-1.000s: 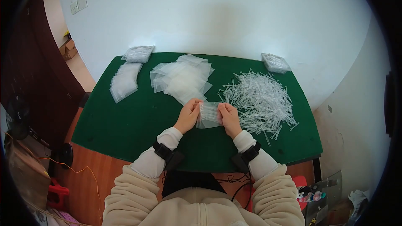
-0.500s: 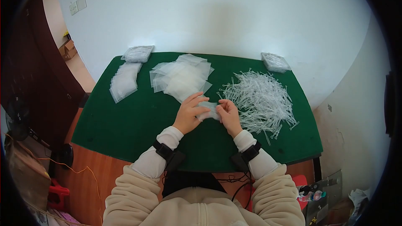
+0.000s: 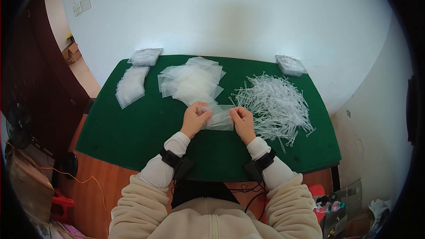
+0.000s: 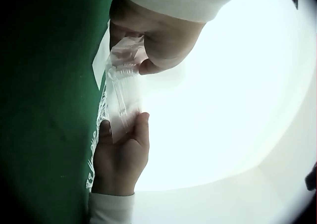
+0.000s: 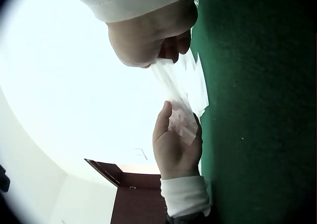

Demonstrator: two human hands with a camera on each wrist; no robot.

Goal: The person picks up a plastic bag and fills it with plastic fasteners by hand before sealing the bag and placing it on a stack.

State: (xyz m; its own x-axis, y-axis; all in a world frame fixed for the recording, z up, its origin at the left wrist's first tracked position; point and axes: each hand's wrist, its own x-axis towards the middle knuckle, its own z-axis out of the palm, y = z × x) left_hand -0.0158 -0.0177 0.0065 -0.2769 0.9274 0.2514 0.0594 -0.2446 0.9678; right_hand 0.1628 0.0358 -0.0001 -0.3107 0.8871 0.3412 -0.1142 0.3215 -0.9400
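Observation:
Between both hands, low over the table's front half, is a clear plastic bag [image 3: 219, 121] with several thin clear plastic sticks inside. My left hand [image 3: 193, 119] pinches its left end, thumb on top. At the other end my right hand [image 3: 244, 123] pinches the bag between thumb and fingers. The left wrist view shows the sticks [image 4: 119, 98] lying lengthwise in the bag, small shaped ends toward the left hand. From the right wrist, the bag [image 5: 171, 83] appears stretched between the hands, the left hand's thumb [image 5: 162, 120] along its edge.
A loose heap of clear looped sticks [image 3: 276, 110] lies to the right on the green table [image 3: 133, 137]. Beyond my hands is a pile of flat clear bags [image 3: 192, 82]. Overlapping bags [image 3: 131, 87] fan out at left. Clear packs stand at back left [image 3: 146, 56] and back right [image 3: 291, 65].
Half a second ago my left fingers were spread over the bunched bag; now the bag is drawn out flat. The left hand has shifted slightly left and pinches its end. The right hand kept its hold.

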